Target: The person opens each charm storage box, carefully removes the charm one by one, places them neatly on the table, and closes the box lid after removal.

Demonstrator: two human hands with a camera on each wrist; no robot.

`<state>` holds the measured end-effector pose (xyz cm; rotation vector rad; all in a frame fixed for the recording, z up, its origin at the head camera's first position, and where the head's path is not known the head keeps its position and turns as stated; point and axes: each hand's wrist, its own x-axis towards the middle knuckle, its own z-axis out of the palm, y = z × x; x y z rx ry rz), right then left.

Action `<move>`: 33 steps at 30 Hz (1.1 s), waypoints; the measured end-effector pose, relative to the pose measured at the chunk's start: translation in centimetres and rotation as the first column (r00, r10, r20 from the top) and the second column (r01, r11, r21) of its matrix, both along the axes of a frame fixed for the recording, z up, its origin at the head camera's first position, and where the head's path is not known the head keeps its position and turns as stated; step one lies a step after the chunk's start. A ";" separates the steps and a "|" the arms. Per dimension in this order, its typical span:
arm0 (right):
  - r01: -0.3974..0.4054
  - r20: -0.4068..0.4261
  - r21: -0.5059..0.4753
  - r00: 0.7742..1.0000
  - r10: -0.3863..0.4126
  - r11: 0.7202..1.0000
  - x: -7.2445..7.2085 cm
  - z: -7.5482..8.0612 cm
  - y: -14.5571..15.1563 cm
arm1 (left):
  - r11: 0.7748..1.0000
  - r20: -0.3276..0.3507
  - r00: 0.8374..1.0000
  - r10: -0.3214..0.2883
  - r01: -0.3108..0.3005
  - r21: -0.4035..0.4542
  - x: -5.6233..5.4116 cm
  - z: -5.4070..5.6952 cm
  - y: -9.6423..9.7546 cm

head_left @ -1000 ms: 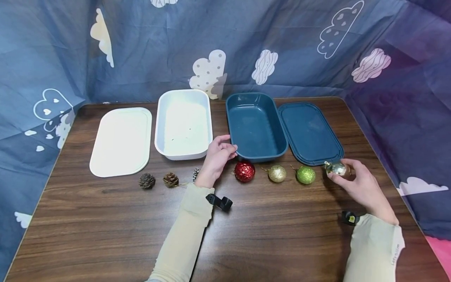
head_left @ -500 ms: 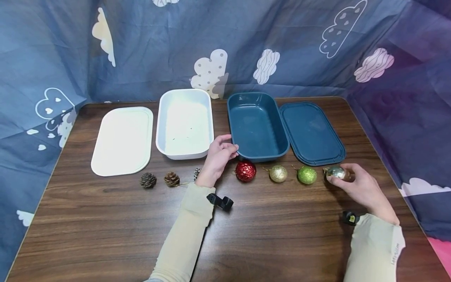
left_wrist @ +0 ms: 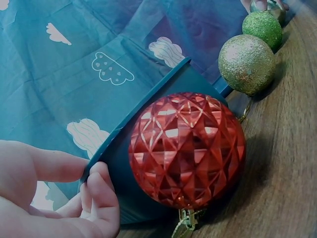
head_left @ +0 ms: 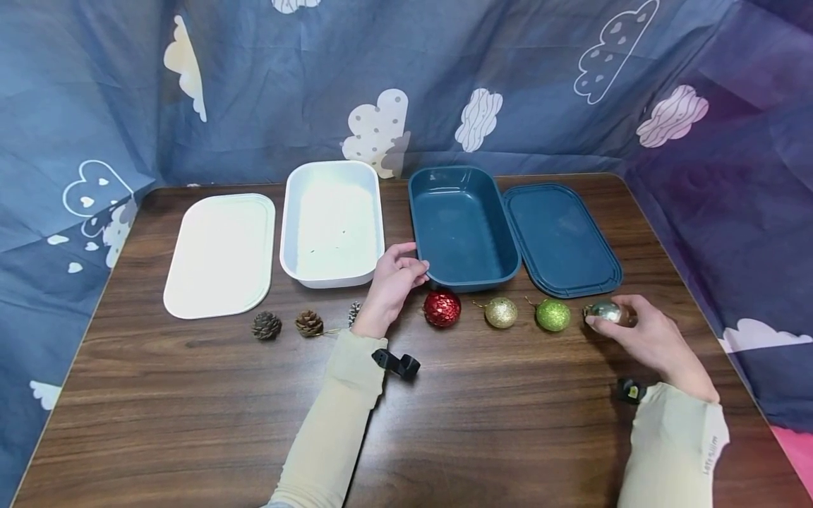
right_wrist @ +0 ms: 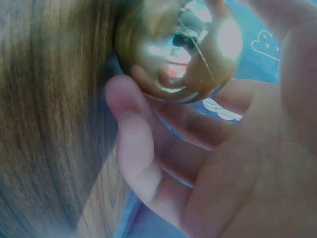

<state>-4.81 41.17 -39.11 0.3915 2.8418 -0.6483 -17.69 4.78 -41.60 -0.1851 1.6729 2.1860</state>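
Observation:
My left hand (head_left: pixel 390 289) pinches the front left rim of the dark blue plastic container (head_left: pixel 466 240), thumb and fingers on either side of the rim in the left wrist view. My right hand (head_left: pixel 657 339) holds a shiny gold Christmas ball (right_wrist: pixel 178 54) with thumb and fingers around it, low at the table's right. Left of that ball lie a green glitter ball (head_left: pixel 552 315), a pale gold glitter ball (head_left: pixel 501 312) and a red faceted ball (left_wrist: pixel 188 148). The red one sits just in front of the container, close to my left fingers.
Behind the right hand lies the flat blue lid (head_left: pixel 562 240). A white container (head_left: pixel 332 226) and white lid (head_left: pixel 219 255) stand at the back left. In front are pine cones (head_left: pixel 309 323), one partly hidden behind my left wrist. A cloud-print cloth (head_left: pixel 267 99) hangs behind the table.
My right hand has lowered the shiny gold ball slightly toward the front, into line with the other balls. The left hand stays at the container's rim.

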 end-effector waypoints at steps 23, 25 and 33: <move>0.002 0.032 -0.005 1.000 -0.002 1.000 -0.3 0.0 0.5 | 1.000 -0.003 1.000 0.004 -0.004 0.007 0.1 0.0 0.1; 0.003 0.024 -0.004 1.000 -0.003 1.000 -0.3 0.0 0.6 | 1.000 -0.003 1.000 0.004 -0.004 0.010 0.1 0.0 0.1; -0.010 -0.044 -0.005 0.999 0.009 1.000 -0.1 -0.3 0.9 | 1.000 0.002 1.000 0.001 -0.001 0.004 0.1 0.1 0.0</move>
